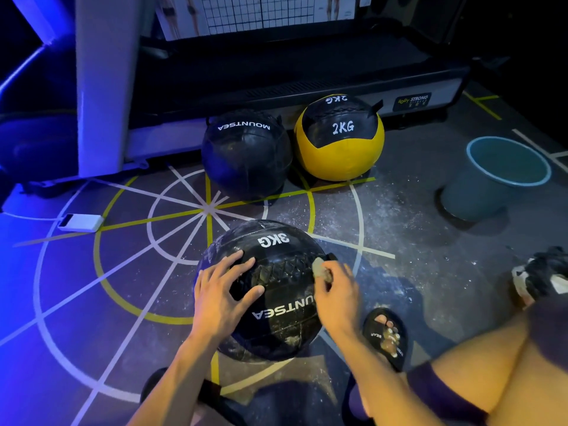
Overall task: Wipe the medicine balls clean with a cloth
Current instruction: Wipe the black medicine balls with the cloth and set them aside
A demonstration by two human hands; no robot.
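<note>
The 3KG ball [270, 290] sits on the marked floor [399, 229] under both hands. The left hand [222, 292] lies on its left side, fingers [238, 261] spread and straight across the black cover, thumb reaching toward the stitched seam. The right hand [336, 295] holds a small wadded cloth [322, 269] pinched in curled fingers, pressed to the ball's upper right by the seam's end. Beyond the left fingertips stands a second black ball [246, 153]; just beside it, beyond the cloth, a yellow 2KG ball [339, 139]. Both rest against the treadmill base [307, 87]. Well off to the right of the right hand is a teal bucket [495, 176]. A white power bank [80, 222] lies far left of the left fingers. A sandalled foot [385, 336] is just behind the right wrist.
</note>
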